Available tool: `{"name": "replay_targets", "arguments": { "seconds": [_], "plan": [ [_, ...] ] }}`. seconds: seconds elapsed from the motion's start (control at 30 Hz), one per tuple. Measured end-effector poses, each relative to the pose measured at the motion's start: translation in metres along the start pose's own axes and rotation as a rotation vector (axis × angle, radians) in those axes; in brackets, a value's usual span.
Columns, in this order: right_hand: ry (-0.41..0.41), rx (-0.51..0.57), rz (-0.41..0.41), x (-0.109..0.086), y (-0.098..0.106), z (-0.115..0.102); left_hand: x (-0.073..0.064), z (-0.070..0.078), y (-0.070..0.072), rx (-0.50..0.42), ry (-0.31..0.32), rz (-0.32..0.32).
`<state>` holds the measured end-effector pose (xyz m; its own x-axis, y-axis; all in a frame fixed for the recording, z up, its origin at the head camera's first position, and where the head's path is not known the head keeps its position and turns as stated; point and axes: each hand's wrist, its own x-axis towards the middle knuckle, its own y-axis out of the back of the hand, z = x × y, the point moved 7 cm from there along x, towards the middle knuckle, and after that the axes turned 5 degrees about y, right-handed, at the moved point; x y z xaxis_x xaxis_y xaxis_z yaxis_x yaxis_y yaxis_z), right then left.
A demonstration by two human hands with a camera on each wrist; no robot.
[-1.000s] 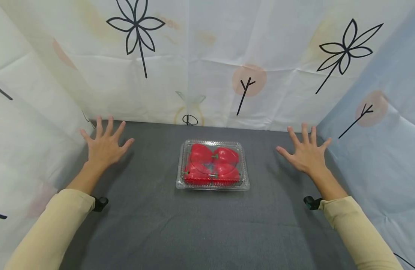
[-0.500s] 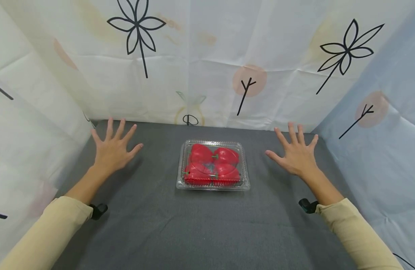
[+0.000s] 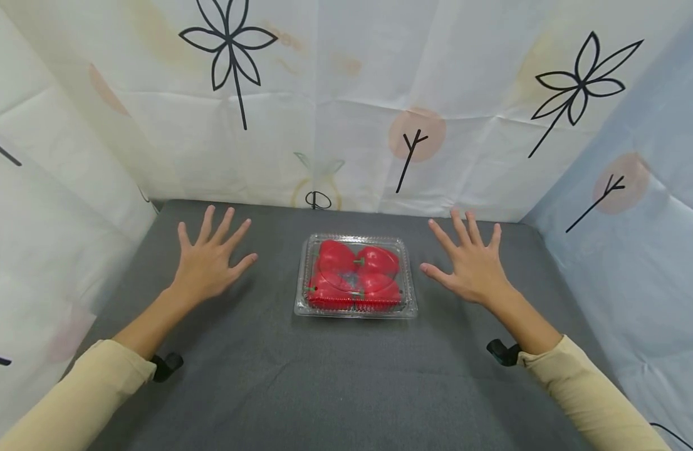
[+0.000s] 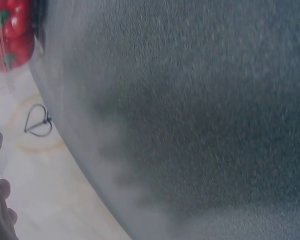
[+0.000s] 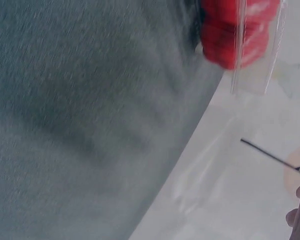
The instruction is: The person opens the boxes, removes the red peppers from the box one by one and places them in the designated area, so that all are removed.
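A clear plastic clamshell box point(image 3: 354, 311) sits in the middle of the grey table, its lid down. Inside it lie several red bell peppers point(image 3: 331, 291) with green stems. To the left of the box my left hand point(image 3: 207, 266) hovers over the cloth with fingers spread, holding nothing. My right hand point(image 3: 472, 268) is spread likewise on the other side, a little nearer to the box. Both wrist views catch part of the box with its peppers point(image 4: 16, 30) and only the edge of each hand.
Grey cloth point(image 3: 335, 394) covers the table. White patterned fabric point(image 3: 352, 81) rises behind it, and more fabric hangs at the left and right sides. A thin black cable point(image 3: 670, 432) shows at the lower right. Each wrist wears a black band point(image 3: 167, 367).
Both hands have moved inward toward the box, the left one to the right and the right one to the left, fingers still spread. The box has stayed in place.
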<state>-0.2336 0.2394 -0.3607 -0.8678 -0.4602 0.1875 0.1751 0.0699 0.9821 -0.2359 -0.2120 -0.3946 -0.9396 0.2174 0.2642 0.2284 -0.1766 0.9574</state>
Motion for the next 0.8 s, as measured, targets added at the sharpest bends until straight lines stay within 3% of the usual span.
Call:
{"name": "replay_targets", "arguments": {
  "seconds": [0.4, 0.8],
  "plan": [
    [0.170, -0.002, 0.035, 0.001, -0.001, -0.046, -0.013, 0.031, -0.010, -0.024, -0.105, -0.047],
    [0.365, 0.041, 0.014, 0.000, -0.012, -0.091, -0.028, 0.056, -0.022, -0.171, -0.183, -0.134]
  ]
}}
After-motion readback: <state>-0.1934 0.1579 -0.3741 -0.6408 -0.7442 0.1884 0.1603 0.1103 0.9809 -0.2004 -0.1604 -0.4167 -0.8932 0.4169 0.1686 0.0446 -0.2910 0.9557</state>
